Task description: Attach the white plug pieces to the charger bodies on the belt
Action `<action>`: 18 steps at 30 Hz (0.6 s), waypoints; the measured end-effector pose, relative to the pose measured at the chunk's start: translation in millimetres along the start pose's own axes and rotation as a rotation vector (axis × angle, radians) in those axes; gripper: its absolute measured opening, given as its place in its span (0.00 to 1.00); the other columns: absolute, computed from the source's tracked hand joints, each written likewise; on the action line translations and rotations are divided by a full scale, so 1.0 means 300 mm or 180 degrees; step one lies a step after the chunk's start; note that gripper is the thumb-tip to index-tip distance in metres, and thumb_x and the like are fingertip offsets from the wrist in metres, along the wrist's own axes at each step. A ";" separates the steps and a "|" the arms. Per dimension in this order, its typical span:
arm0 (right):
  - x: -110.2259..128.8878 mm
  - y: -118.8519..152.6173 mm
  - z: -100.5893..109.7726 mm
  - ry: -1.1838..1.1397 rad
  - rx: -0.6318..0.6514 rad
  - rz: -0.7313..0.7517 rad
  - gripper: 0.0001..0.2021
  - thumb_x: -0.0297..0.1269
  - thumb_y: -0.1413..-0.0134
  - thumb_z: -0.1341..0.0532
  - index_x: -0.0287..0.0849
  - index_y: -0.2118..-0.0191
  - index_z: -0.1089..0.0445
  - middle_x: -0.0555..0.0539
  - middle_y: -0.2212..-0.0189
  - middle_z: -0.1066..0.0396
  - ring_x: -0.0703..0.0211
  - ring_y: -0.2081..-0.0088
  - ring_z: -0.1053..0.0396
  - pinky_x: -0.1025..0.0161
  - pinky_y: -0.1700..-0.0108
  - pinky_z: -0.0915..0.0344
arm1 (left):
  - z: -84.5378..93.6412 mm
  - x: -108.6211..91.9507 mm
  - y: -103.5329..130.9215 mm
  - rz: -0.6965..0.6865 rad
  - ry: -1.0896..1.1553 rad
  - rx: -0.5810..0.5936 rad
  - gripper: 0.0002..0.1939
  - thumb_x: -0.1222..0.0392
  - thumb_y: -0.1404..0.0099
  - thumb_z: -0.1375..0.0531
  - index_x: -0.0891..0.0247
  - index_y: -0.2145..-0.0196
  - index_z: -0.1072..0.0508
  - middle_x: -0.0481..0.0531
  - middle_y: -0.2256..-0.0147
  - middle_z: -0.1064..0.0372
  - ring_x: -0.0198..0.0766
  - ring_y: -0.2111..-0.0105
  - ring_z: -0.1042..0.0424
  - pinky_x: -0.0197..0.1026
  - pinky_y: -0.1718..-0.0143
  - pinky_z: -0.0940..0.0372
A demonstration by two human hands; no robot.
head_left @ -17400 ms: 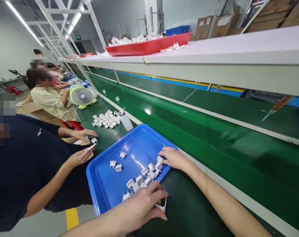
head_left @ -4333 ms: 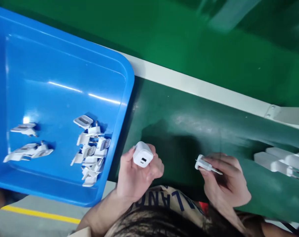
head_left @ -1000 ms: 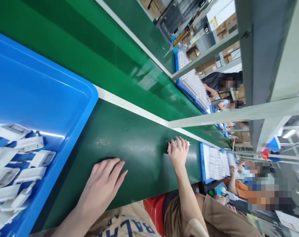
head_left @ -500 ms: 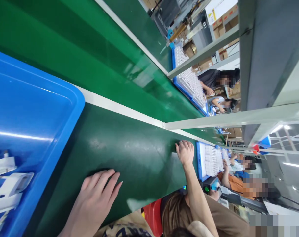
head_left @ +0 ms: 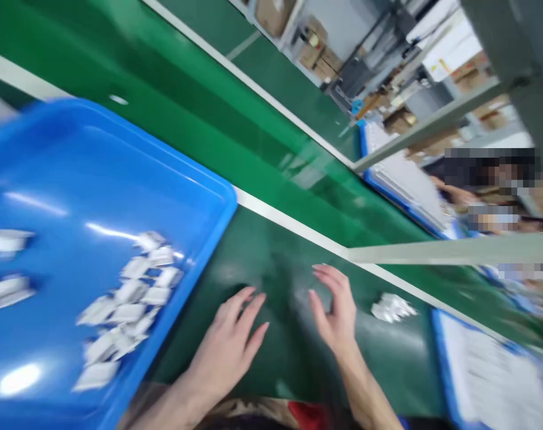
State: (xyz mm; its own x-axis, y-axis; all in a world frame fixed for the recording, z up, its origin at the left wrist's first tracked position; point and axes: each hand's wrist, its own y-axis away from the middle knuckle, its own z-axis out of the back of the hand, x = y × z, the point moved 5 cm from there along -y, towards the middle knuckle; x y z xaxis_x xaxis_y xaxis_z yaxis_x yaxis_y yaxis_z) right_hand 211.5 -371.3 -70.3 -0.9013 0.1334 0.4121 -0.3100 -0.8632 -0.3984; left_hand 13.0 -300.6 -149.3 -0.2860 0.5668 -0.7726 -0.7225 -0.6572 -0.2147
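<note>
My left hand (head_left: 233,337) hovers over the dark green tabletop (head_left: 280,352), just right of a large blue tray (head_left: 119,161). Its fingers are spread, with nothing in them. Across a short gap is my right hand (head_left: 338,307), also open, thumb and fingers apart and pointing away from me. Beyond it to the right lies a small group of white pieces (head_left: 392,307), too blurred to name. Inside the blue tray are several small white plastic parts (head_left: 130,310), bunched along the near right side, and more white parts (head_left: 5,292) at the left.
A bright green belt (head_left: 262,155) runs behind a white rail (head_left: 293,224). At the right stands another blue-rimmed tray (head_left: 445,370) with rows of white items. A pale post (head_left: 423,249) crosses at the right. People and shelved boxes (head_left: 320,57) are farther off.
My view has swung left, showing more of the blue tray. My right hand has come back from the far right towards my left hand, and white pieces now show on the tabletop there.
</note>
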 end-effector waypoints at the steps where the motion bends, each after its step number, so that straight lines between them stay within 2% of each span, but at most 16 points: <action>1: 0.017 -0.015 -0.004 -0.0296 -0.0120 -0.0108 0.13 0.39 0.32 0.38 0.53 0.45 0.30 0.42 0.50 0.28 0.38 0.47 0.28 0.35 0.47 0.27 | 0.016 -0.013 -0.004 0.0147 0.0061 -0.0029 0.21 0.56 0.22 0.49 0.59 0.35 0.37 0.60 0.36 0.40 0.53 0.40 0.32 0.57 0.43 0.27; 3: 0.041 -0.042 -0.016 -0.0914 -0.0391 -0.0358 0.12 0.41 0.34 0.36 0.56 0.46 0.29 0.41 0.51 0.27 0.36 0.48 0.27 0.32 0.47 0.27 | 0.043 -0.049 -0.023 0.0339 0.0115 -0.0070 0.28 0.53 0.24 0.47 0.58 0.30 0.43 0.63 0.32 0.49 0.56 0.34 0.40 0.59 0.36 0.30; 4: 0.053 -0.056 -0.025 -0.1204 -0.0520 -0.0475 0.13 0.42 0.35 0.35 0.57 0.47 0.29 0.40 0.52 0.27 0.36 0.48 0.28 0.30 0.46 0.29 | 0.053 -0.068 -0.040 0.0405 0.0117 -0.0059 0.32 0.50 0.25 0.46 0.60 0.28 0.46 0.65 0.30 0.55 0.56 0.31 0.46 0.57 0.33 0.33; 7: 0.075 -0.100 -0.063 -0.2135 -0.0934 -0.1005 0.11 0.45 0.38 0.33 0.57 0.51 0.26 0.40 0.54 0.28 0.37 0.48 0.28 0.26 0.37 0.39 | 0.056 -0.135 -0.113 0.0504 0.0172 0.0182 0.45 0.40 0.26 0.45 0.68 0.24 0.58 0.66 0.27 0.70 0.48 0.26 0.64 0.45 0.26 0.46; 9: 0.070 -0.129 -0.093 -0.2759 -0.1181 -0.1583 0.10 0.48 0.44 0.30 0.56 0.57 0.25 0.40 0.56 0.29 0.36 0.47 0.29 0.26 0.32 0.46 | 0.044 -0.176 -0.175 0.0688 0.0365 0.0257 0.48 0.36 0.25 0.47 0.68 0.24 0.64 0.66 0.27 0.72 0.42 0.26 0.68 0.39 0.27 0.48; 12: 0.027 -0.169 -0.140 -0.3320 -0.1462 -0.2444 0.17 0.53 0.60 0.22 0.55 0.67 0.25 0.39 0.58 0.29 0.30 0.44 0.32 0.30 0.29 0.48 | 0.017 -0.223 -0.283 0.1109 0.0540 0.0015 0.45 0.34 0.23 0.49 0.65 0.24 0.60 0.68 0.28 0.67 0.37 0.27 0.66 0.34 0.34 0.40; 14: -0.022 -0.191 -0.168 -0.3441 -0.1604 -0.2794 0.21 0.55 0.69 0.19 0.55 0.70 0.26 0.38 0.59 0.28 0.27 0.42 0.33 0.32 0.30 0.46 | -0.009 -0.241 -0.361 0.1262 0.0579 -0.0220 0.41 0.35 0.21 0.52 0.67 0.25 0.55 0.71 0.29 0.63 0.38 0.28 0.60 0.32 0.40 0.36; 16: -0.078 -0.206 -0.192 -0.3425 -0.1740 -0.2856 0.23 0.56 0.71 0.19 0.54 0.71 0.25 0.36 0.58 0.27 0.25 0.44 0.32 0.32 0.32 0.42 | -0.043 -0.239 -0.434 0.1360 0.0594 -0.0380 0.39 0.36 0.20 0.54 0.69 0.26 0.51 0.73 0.29 0.60 0.41 0.29 0.54 0.33 0.41 0.34; 18: -0.125 -0.214 -0.200 -0.3179 -0.1937 -0.2513 0.21 0.59 0.64 0.22 0.54 0.69 0.26 0.36 0.58 0.27 0.27 0.48 0.28 0.29 0.37 0.37 | -0.082 -0.219 -0.491 0.1456 0.0361 -0.0379 0.37 0.38 0.19 0.54 0.70 0.27 0.49 0.74 0.30 0.58 0.44 0.30 0.50 0.35 0.41 0.32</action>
State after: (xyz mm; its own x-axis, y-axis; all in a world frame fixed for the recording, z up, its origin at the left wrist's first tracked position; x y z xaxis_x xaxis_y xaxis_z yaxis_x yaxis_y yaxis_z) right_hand 247.1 -291.7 -109.4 0.0802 -0.1416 0.9867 -0.9372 -0.3479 0.0263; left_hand 153.7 -253.2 -81.7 -0.4823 0.1531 -0.8625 -0.4596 -0.8824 0.1004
